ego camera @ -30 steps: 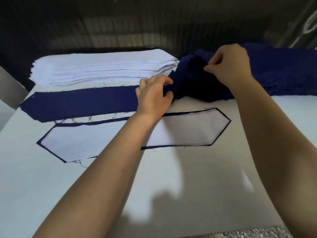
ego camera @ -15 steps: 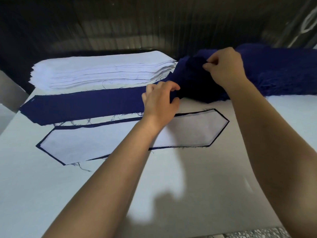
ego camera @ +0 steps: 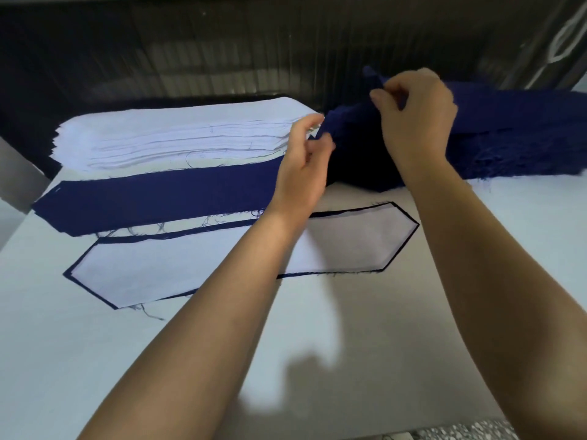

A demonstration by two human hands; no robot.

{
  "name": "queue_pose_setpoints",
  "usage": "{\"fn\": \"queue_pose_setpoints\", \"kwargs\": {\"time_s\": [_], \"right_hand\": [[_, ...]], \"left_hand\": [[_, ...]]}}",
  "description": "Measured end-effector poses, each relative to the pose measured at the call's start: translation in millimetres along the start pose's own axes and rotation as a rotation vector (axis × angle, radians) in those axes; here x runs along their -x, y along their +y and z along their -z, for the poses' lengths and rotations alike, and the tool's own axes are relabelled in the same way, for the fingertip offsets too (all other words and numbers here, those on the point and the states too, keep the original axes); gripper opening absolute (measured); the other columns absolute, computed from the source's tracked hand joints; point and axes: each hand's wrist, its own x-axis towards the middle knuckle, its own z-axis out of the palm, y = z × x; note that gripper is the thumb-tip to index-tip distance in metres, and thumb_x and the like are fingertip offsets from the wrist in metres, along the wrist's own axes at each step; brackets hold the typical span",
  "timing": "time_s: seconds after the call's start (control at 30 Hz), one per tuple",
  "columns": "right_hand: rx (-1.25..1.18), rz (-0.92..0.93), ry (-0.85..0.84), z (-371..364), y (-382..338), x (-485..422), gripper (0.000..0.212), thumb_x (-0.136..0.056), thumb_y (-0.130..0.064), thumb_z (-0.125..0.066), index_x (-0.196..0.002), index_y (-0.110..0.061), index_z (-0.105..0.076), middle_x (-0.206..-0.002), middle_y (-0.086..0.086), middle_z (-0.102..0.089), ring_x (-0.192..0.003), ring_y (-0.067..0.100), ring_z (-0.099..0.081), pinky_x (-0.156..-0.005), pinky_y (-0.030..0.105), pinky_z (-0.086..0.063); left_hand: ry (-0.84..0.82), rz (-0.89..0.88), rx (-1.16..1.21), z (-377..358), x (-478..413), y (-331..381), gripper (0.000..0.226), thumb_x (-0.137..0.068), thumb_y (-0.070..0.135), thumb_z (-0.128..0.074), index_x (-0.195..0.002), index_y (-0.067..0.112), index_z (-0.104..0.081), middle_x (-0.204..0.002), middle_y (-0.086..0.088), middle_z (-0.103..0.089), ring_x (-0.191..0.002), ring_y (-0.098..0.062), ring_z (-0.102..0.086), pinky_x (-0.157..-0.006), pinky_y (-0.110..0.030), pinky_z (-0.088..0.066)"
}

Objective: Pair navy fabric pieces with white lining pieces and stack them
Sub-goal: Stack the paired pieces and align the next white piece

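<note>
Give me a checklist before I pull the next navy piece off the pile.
1. Right hand pinches a navy piece at the navy pile: ok.
2. Only one layer pinched: cannot tell.
3. Left hand grips the pile edge: cannot tell.
4. Paired stack lies flat: ok.
5. White lining stack is tidy: ok.
6. Navy strip lies flat beside the paired stack: ok.

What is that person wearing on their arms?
Nothing that shows. The left arm and right arm are bare, with no sleeve in view. The left grip and right grip are bare hands: no gloves, rings, watch or bracelet can be seen.
</note>
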Motion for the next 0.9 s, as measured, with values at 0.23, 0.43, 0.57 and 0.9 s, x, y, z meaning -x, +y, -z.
{"fn": "queue_pose_setpoints", "kwargs": {"time_s": [0.23, 0.43, 0.57, 0.9], "right_hand": [[0.136, 0.291, 0.065, 0.9, -20.3, 40.9, 0.027, -0.093, -0.032, -0.047, -0.104, -0.019, -0.067, -0.101, 0.003, -0.06, -0.094, 0.022, -0.049, -0.079, 0.029, -0.024], [-0.007, 0.309, 0.034, -8.3, -22.5, 64.7, 0.022, -0.089, -0.015, -0.053, -0.101, -0.012, -0.071, -0.086, 0.009, -0.064, -0.081, 0.029, -0.053, -0.073, 0.035, -0.035], [-0.01, 0.33, 0.038, -9.4, -15.9, 75.9, 0.025, -0.077, -0.004, -0.061, -0.1, -0.006, -0.071, -0.078, 0.013, -0.063, -0.075, 0.034, -0.052, -0.065, 0.037, -0.04], [0.224, 0.181, 0.04, 1.9, 43.1, 64.3, 0.032, -0.084, -0.009, -0.055, -0.113, -0.013, -0.068, -0.114, 0.012, -0.054, -0.107, 0.042, -0.042, -0.087, 0.035, -0.021]], "left_hand": [[-0.198, 0.027, 0.063, 4.0, -8.1, 45.8, 0.048, -0.104, 0.047, -0.019, -0.141, 0.028, -0.042, -0.136, 0.001, -0.052, -0.116, -0.017, -0.056, -0.1, -0.045, -0.047], [-0.024, 0.163, 0.174, 10.5, -1.0, 36.7, 0.02, -0.1, 0.013, -0.047, -0.097, 0.002, -0.065, -0.092, -0.014, -0.061, -0.088, -0.021, -0.056, -0.09, -0.036, -0.048], [0.061, 0.142, 0.189, 18.7, 3.8, 25.0, 0.013, -0.095, 0.01, -0.056, -0.09, 0.013, -0.068, -0.096, -0.008, -0.066, -0.085, -0.015, -0.061, -0.076, -0.022, -0.051], [0.252, 0.116, 0.156, 98.5, 28.2, 2.7, 0.024, -0.09, -0.004, -0.058, -0.091, 0.019, -0.064, -0.096, -0.001, -0.064, -0.077, -0.008, -0.065, -0.063, -0.018, -0.053]]}}
